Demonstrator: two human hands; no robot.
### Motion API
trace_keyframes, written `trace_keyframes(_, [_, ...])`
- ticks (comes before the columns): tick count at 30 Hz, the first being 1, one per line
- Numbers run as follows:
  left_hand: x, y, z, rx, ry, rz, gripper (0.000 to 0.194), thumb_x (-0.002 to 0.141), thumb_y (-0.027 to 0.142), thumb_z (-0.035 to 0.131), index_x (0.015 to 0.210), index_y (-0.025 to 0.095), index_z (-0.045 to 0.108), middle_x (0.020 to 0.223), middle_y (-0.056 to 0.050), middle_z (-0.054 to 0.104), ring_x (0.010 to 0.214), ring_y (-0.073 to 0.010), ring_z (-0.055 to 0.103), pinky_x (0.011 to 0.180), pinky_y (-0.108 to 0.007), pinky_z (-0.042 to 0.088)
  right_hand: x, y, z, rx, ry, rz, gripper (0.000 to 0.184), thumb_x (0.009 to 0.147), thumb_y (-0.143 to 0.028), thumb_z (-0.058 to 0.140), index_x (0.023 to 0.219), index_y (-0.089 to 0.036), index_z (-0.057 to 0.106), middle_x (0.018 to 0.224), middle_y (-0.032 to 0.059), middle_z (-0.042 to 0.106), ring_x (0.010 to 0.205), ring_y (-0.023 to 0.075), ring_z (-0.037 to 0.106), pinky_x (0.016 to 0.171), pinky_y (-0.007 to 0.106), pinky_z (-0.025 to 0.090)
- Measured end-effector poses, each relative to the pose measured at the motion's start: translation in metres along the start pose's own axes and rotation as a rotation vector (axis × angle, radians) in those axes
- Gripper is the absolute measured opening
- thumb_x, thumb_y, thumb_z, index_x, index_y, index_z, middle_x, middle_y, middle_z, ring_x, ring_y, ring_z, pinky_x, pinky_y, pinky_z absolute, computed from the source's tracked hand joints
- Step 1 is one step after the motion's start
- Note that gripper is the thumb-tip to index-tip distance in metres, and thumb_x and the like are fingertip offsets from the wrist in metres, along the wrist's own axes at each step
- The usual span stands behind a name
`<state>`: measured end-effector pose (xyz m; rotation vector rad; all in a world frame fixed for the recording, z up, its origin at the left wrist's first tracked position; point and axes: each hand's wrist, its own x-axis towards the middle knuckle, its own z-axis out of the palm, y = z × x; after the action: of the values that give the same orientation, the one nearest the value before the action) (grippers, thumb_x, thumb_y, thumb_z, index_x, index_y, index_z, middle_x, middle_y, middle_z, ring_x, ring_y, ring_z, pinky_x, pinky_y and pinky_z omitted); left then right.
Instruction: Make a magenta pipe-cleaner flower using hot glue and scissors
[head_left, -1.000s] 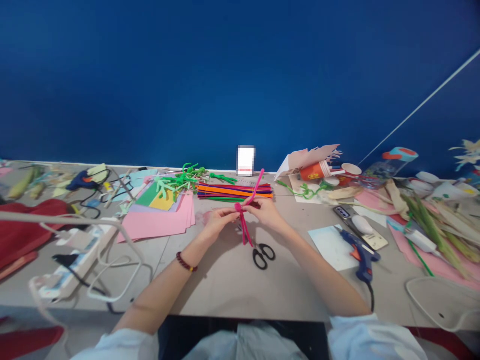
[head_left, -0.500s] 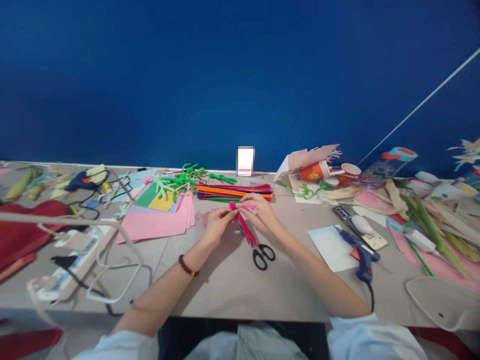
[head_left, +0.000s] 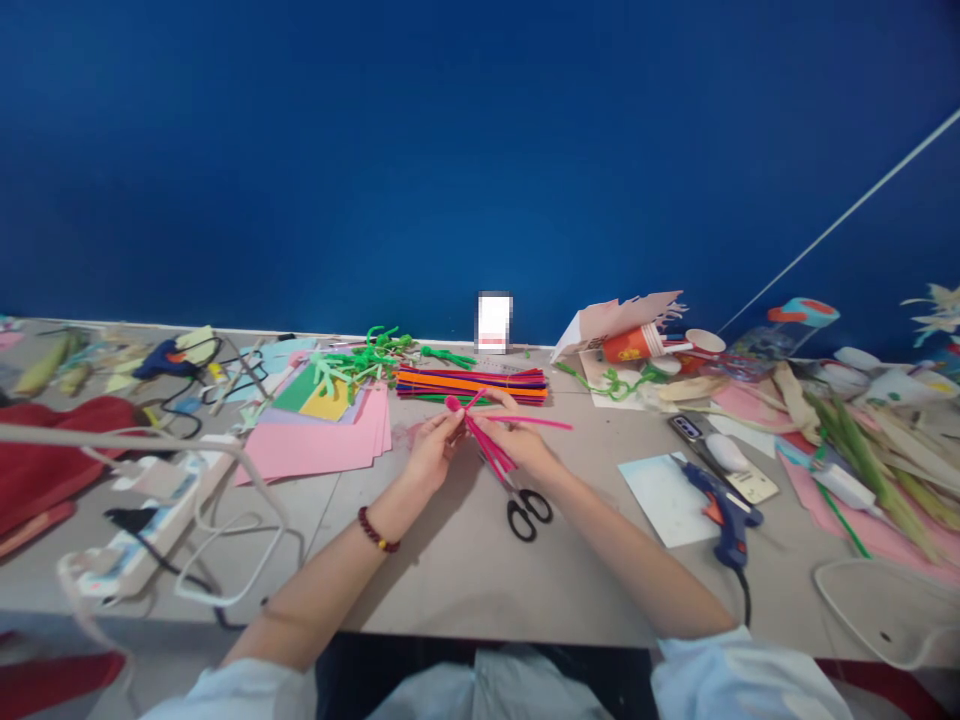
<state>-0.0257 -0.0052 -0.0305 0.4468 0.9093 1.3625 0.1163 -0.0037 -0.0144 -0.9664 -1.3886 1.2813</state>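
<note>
Between my two hands is a bunch of pink pipe cleaners, with a rounded head at upper left and loose ends hanging down. My left hand pinches it just below the head. The fingers of my right hand are closed on it from the other side, and one long strand sticks out past them to the right. Scissors with black handles lie on the table under the hanging ends, which hide part of the blades. Just behind my hands lies a bundle of coloured pipe cleaners.
Coloured paper sheets and green pipe-cleaner pieces lie to the left, beyond a power strip with cables. On the right are a blue glue gun, a phone, paper cups and corn husks.
The long pink strand, upright at first, has swung down and now points right. My hands and the bunch have shifted slightly left, and its ends fan out more. The scissors stay put.
</note>
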Motion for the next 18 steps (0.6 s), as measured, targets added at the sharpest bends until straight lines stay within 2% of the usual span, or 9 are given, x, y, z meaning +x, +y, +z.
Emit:
trace_keyframes(3, [0.000, 0.000, 0.000, 0.008, -0.017, 0.010, 0.023, 0.053, 0.024, 0.083, 0.066, 0.014, 0.067, 0.067, -0.001, 0.069, 0.061, -0.0092, 0.061, 0.060, -0.019, 0.046, 0.008, 0.004, -0.005, 0.199, -0.027, 0.135, 0.021, 0.070, -0.036, 0.071, 0.086, -0.022, 0.071, 0.106, 0.0048, 0.066, 0.095, 0.0193, 0.061, 0.086, 0.034, 0.047])
trace_keyframes(7, [0.000, -0.002, -0.001, 0.078, -0.054, 0.031, 0.022, 0.056, 0.026, 0.081, 0.067, 0.014, 0.066, 0.070, -0.002, 0.070, 0.063, -0.0108, 0.062, 0.063, -0.022, 0.047, 0.016, 0.010, -0.014, 0.224, -0.104, 0.227, 0.021, 0.069, -0.036, 0.072, 0.084, -0.021, 0.073, 0.094, 0.0043, 0.070, 0.093, 0.0183, 0.061, 0.087, 0.034, 0.045])
trace_keyframes(12, [-0.002, 0.000, -0.001, 0.168, -0.121, 0.091, 0.022, 0.059, 0.029, 0.079, 0.067, 0.014, 0.065, 0.069, -0.001, 0.069, 0.064, -0.0120, 0.062, 0.070, -0.026, 0.049, 0.016, 0.016, -0.015, 0.360, -0.118, 0.355, 0.024, 0.062, -0.035, 0.076, 0.078, -0.018, 0.071, 0.081, 0.0045, 0.071, 0.076, 0.0180, 0.063, 0.076, 0.035, 0.049])
trace_keyframes(18, [-0.005, 0.006, -0.002, 0.350, -0.212, 0.157, 0.021, 0.064, 0.031, 0.075, 0.075, 0.015, 0.068, 0.071, -0.002, 0.068, 0.065, -0.0121, 0.061, 0.072, -0.026, 0.049, 0.021, 0.020, -0.017, 0.250, -0.082, 0.357, 0.017, 0.059, -0.027, 0.075, 0.072, -0.017, 0.070, 0.072, 0.0017, 0.068, 0.066, 0.0135, 0.059, 0.064, 0.027, 0.043])
